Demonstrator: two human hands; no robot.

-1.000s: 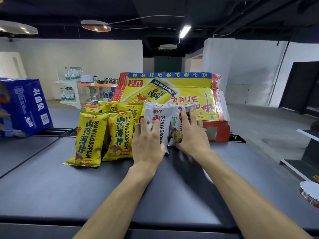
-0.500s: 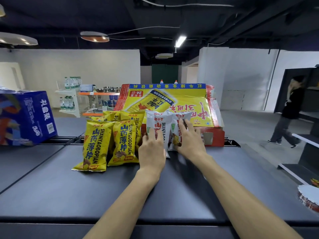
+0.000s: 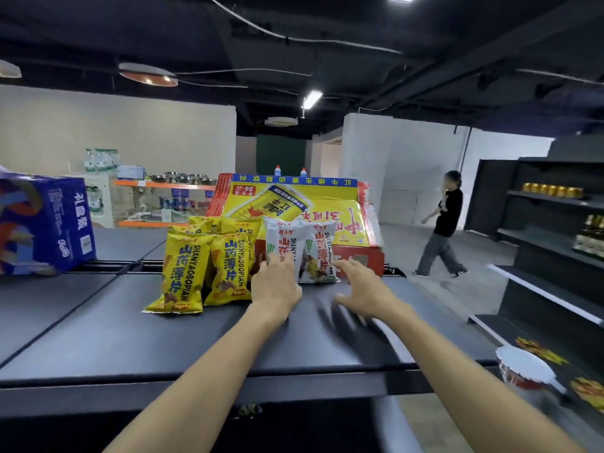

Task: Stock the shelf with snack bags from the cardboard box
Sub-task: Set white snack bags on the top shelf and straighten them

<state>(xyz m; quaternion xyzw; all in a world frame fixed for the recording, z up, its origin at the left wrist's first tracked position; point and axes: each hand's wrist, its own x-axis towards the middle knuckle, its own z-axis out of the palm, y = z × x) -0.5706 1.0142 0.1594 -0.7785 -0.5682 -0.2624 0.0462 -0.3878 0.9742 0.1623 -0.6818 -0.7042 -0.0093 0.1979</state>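
Carton (image 3: 42, 223), blue, is sitting far left on the dark shelf top (image 3: 114, 328), well apart from the work. Next, yellow snack bags (image 3: 183, 273) are standing upright and leaning back a little, two in front side by side, more behind.

Left hand (image 3: 276, 286) is reaching in just right of them. Its fingers are straight and pressing flat on the lower face of the left white snack bag (image 3: 285, 246), gripping nothing.

Key relation: both white bags are standing directly ahead of the fingertips, long axes vertical, with the right white snack bag (image 3: 322, 255) touching its neighbour. Cardboard box (image 3: 313, 207) is sitting right behind them, so pushing further back looks blocked. Any adjusting probably has to go sideways or up.

Right hand (image 3: 362, 289) is hovering low over the shelf top, fingers spread and holding nothing. Its fingertips are just beside the right bag's lower corner, and motion blur is hiding whether they are touching. Left hand is the nearer one.

Farther right, a person (image 3: 441, 223) is walking across the floor, well apart, and dark shelving (image 3: 549, 204) is carrying bottles. A red-and-white bowl (image 3: 523, 367) is sitting lower right, off the shelf top.
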